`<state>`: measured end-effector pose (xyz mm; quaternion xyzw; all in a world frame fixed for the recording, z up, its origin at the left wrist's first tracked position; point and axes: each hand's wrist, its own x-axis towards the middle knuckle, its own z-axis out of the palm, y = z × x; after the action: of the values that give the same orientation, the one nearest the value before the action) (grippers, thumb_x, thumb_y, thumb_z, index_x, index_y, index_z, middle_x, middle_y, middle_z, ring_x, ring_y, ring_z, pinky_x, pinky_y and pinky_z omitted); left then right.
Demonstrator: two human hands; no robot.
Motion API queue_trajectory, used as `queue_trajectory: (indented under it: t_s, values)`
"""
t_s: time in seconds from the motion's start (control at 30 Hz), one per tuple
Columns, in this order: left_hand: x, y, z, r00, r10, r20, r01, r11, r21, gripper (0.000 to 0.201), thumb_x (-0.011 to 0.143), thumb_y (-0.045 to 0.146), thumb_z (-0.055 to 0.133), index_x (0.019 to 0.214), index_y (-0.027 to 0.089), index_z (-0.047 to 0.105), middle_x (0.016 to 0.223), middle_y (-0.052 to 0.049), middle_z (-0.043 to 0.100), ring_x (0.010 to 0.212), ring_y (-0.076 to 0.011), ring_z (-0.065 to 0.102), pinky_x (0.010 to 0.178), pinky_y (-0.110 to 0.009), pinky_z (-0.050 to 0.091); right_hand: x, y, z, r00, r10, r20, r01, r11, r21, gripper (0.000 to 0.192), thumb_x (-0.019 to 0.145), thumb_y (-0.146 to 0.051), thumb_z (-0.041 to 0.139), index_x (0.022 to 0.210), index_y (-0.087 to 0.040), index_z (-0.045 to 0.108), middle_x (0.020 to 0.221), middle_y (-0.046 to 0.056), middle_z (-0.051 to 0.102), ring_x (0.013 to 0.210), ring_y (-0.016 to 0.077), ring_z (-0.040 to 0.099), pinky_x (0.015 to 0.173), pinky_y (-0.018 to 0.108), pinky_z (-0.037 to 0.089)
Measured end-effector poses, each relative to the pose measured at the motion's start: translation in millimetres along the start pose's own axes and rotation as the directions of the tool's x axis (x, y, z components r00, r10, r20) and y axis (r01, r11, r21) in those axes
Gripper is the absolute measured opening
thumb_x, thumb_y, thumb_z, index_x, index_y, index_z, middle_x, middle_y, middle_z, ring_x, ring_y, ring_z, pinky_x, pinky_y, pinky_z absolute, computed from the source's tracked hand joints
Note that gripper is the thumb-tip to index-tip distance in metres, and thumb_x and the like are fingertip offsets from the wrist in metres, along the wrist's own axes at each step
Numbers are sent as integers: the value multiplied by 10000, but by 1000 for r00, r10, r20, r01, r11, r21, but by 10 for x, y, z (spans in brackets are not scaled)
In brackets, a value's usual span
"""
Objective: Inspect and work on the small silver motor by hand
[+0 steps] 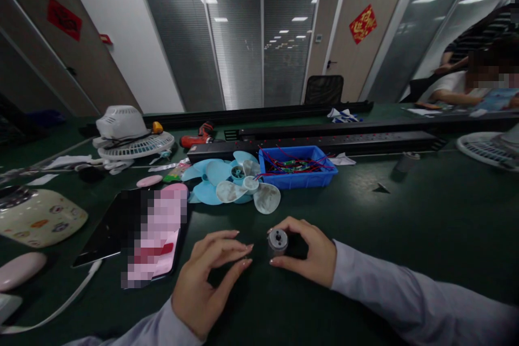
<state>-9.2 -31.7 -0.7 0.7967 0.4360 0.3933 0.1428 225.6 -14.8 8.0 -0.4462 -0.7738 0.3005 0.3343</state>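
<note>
Motor (pixel 278 241) stands on the table (pixel 405 216), pinched in the right hand (pixel 308 251) grip; left hand (pixel 211 270) grip loosely open just beside it.

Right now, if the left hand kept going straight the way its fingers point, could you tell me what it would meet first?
Most likely the small metal motor, pinched in the right hand. The left hand points its fingertips rightward at it across a narrow gap of bare green table. Depth looks level, though one view cannot confirm it.
</note>
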Motion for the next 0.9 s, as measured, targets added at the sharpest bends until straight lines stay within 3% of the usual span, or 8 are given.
queue_trajectory:
  t_s: [0.1, 0.2, 0.27, 0.33, 0.4, 0.5, 0.67, 0.9]
  values:
    - [-107, -129, -65, 994, 15, 106, -28, 991, 129, 228, 818, 301, 635, 1038, 359, 636, 999, 40, 739, 1054, -279, 638, 802, -493, 543, 2, -13, -6, 1000, 4, -1, -4, 1000, 0, 373, 653, -298, 800, 976, -217, 632, 921, 1, 695, 849, 205, 615, 777, 359, 443]
    - [-108, -137, -66, 990, 21, 140, -44, 986, 163, 257, 814, 327, 644, 1063, 387, 634, 1018, 59, 737, 1058, -292, 638, 815, -528, 519, 4, -27, -11, 1000, 7, 0, -7, 1000, 3, 374, 653, -287, 800, 979, -216, 631, 913, -4, 694, 845, 198, 615, 778, 353, 441]
    - [-60, -84, -43, 996, 23, 91, -36, 989, 142, 224, 814, 320, 650, 1031, 379, 652, 1027, 53, 734, 1030, -282, 649, 822, -515, 504, 5, -30, -10, 1000, 15, 0, -15, 1000, 7, 375, 648, -285, 802, 976, -217, 632, 906, -5, 692, 841, 196, 613, 774, 348, 443]
    - [5, -7, 5, 999, 27, -37, -24, 995, 95, 186, 816, 296, 655, 991, 358, 670, 1009, 40, 737, 1010, -263, 643, 832, -486, 485, 5, -27, -6, 1000, 22, -6, -22, 1000, 6, 373, 647, -288, 801, 972, -216, 631, 908, -1, 691, 845, 200, 609, 769, 347, 444]
    - [76, 76, 83, 985, 41, -165, -35, 999, 39, 194, 801, 259, 678, 977, 341, 672, 955, 35, 743, 1006, -248, 616, 846, -457, 462, 4, -20, -1, 1000, 13, -12, -13, 1000, 1, 370, 653, -290, 795, 973, -213, 625, 914, 5, 688, 846, 203, 607, 768, 350, 442]
    - [186, 192, 236, 964, 45, -261, -64, 996, -64, 237, 768, 207, 715, 968, 323, 663, 868, 41, 742, 966, -228, 579, 838, -414, 443, 5, -9, 5, 1000, -13, -10, 13, 1000, -5, 351, 665, -283, 787, 961, -209, 613, 891, -3, 680, 827, 194, 605, 756, 343, 433]
    - [349, 308, 409, 955, 26, -295, -67, 989, -132, 240, 737, 162, 740, 921, 293, 660, 836, 46, 740, 913, -208, 562, 819, -380, 416, 10, 7, 5, 999, -50, -8, 50, 999, -11, 315, 665, -267, 790, 904, -205, 595, 843, -17, 657, 789, 174, 603, 731, 317, 425]
    - [372, 298, 438, 940, 45, -337, -104, 982, -159, 177, 764, 161, 716, 887, 282, 675, 832, 28, 710, 890, -193, 584, 818, -375, 426, 6, 9, 13, 999, -41, -27, 40, 999, -35, 328, 656, -281, 795, 900, -204, 589, 831, -16, 656, 774, 172, 597, 715, 307, 430]
